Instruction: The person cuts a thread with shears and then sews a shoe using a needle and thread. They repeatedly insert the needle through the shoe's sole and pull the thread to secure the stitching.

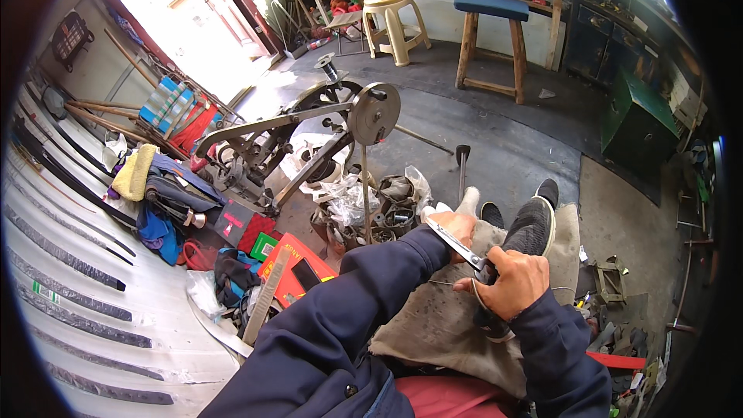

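My right hand (511, 282) is closed on a metal scissors-like tool (457, 244) with a long silver blade pointing up-left. My left hand (453, 228) lies under the blade, next to a pale object (466, 203); what its fingers grip is hidden. A black knit shoe (532, 226) with a white sole lies on the worn tan apron (433, 313) over my lap, partly behind my right hand. A thin pale thread or wire runs below my hands.
A cast-iron hand-cranked machine (373, 112) stands ahead-left amid bags of supplies (348, 197). A red box (286, 271) with a phone sits left, beside piled bags. Behind are two stools (491, 4), cluttered shelves, a green cabinet (642, 128) and an open doorway.
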Demonstrator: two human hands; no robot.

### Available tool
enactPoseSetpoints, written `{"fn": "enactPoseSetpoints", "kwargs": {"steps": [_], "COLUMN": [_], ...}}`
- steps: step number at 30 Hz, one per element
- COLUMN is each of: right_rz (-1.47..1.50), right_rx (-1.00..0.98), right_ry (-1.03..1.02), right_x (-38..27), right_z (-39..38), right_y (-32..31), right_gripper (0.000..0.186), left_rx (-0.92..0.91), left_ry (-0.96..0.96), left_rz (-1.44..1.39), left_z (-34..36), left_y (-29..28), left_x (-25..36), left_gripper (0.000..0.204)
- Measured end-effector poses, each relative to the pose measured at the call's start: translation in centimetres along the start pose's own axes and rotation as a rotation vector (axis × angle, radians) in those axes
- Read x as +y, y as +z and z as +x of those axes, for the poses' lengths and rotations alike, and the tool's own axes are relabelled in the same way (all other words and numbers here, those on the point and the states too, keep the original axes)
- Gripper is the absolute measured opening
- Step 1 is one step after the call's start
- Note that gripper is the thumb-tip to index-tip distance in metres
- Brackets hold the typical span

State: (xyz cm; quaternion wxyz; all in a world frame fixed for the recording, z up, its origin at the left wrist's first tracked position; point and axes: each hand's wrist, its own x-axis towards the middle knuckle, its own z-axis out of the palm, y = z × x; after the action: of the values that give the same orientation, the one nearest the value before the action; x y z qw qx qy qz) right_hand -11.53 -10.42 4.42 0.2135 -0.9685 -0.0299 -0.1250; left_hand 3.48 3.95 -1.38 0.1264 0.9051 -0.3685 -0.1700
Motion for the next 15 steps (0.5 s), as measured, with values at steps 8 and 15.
{"fn": "enactPoseSetpoints", "kwargs": {"steps": [8,15], "right_rz": [0.086,0.159], "right_rx": [0.097,0.071], "right_ry": [0.072,0.239], "right_x": [1.0,2.8], "right_z": [0.4,0.5], "right_y": [0.1,-0.8], "right_gripper": [0.065,0.066], "left_rx": [-0.037,-0.060], "left_ry": [0.024,-0.030], "left_rz": [-0.026,-0.090], "left_z": [0.0,-0.2], "left_y": [-0.3,-0.5], "left_x": [0.1,0.4], "left_gripper": [0.018,0.018]}}
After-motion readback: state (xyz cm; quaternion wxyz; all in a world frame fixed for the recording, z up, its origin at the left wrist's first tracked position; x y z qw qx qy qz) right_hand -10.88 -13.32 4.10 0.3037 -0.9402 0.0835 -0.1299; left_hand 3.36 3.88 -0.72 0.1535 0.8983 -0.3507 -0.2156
